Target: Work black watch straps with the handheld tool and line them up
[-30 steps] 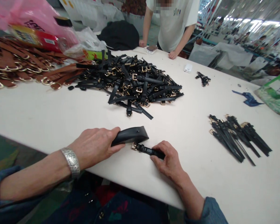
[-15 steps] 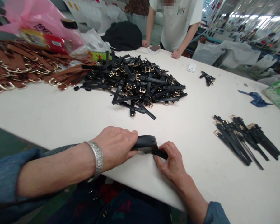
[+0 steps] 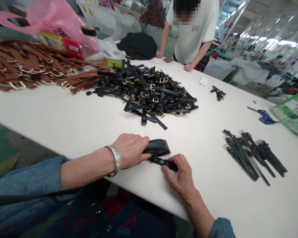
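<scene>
My left hand (image 3: pixel 131 150), a silver bracelet at its wrist, is closed around a smooth black hand-held tool (image 3: pixel 157 147) with a broad, slanted end; its exact kind is unclear. Just below the tool lies a short black buckle strap (image 3: pixel 158 160). My right hand (image 3: pixel 180 170) pinches the right end of this strap between thumb and fingers. Its left end reaches close to my left fingertips, and I cannot tell whether they touch it. Beyond my hands is a large heap of black buckle straps (image 3: pixel 161 94) with gold buckles.
To the right lie bundled black straps (image 3: pixel 253 155), a blue scrap (image 3: pixel 264 117) and a green-and-white bag (image 3: pixel 293 112). Brown buckle straps (image 3: pixel 27 66) and a pink bag (image 3: pixel 57 19) fill the far left. Across the white table (image 3: pixel 72 122) a person (image 3: pixel 191 39) leans on it.
The tool has lifted off the strap, so the strap's middle now shows beneath it. My right hand keeps its pinch. The camera view has shifted and tilted slightly.
</scene>
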`<state>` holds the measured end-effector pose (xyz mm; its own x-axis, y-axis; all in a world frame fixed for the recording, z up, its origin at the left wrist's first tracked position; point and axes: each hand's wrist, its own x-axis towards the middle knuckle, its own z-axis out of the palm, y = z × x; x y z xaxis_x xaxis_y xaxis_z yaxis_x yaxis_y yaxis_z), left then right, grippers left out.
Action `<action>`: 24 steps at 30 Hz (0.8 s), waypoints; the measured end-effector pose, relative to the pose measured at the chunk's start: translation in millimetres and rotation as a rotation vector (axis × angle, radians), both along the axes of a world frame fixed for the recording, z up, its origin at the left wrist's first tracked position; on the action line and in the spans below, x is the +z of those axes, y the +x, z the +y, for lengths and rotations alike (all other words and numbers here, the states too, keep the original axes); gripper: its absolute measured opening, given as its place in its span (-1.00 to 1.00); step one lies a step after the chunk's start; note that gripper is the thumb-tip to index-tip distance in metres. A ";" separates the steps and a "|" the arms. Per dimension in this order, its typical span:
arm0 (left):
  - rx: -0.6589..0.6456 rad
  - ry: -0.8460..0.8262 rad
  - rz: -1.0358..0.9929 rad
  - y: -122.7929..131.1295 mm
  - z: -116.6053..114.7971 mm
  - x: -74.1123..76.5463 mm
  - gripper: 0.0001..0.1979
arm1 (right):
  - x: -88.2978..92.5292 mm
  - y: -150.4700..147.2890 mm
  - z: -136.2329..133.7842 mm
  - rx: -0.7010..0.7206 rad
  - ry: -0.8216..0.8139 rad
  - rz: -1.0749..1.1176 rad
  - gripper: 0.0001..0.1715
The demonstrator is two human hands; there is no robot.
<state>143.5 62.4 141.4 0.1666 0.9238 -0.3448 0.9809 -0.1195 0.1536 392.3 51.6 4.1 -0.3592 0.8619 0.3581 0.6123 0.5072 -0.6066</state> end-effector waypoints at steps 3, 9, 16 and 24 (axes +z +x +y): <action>-0.011 -0.071 0.094 -4.7 -11.5 4.2 -0.62 | -2.1 0.8 1.6 0.009 -0.012 0.011 -0.92; -0.028 -0.175 0.146 0.9 -23.5 4.0 -0.64 | -3.4 3.4 5.8 -0.033 -0.069 -0.004 -0.80; 0.033 -0.108 0.078 15.4 -11.6 -10.8 -0.63 | -0.6 4.7 7.2 -0.099 -0.102 -0.009 -0.77; 0.132 -0.035 0.133 -32.1 -26.5 -5.6 -0.52 | -3.8 4.1 4.3 -0.056 -0.082 -0.025 -0.88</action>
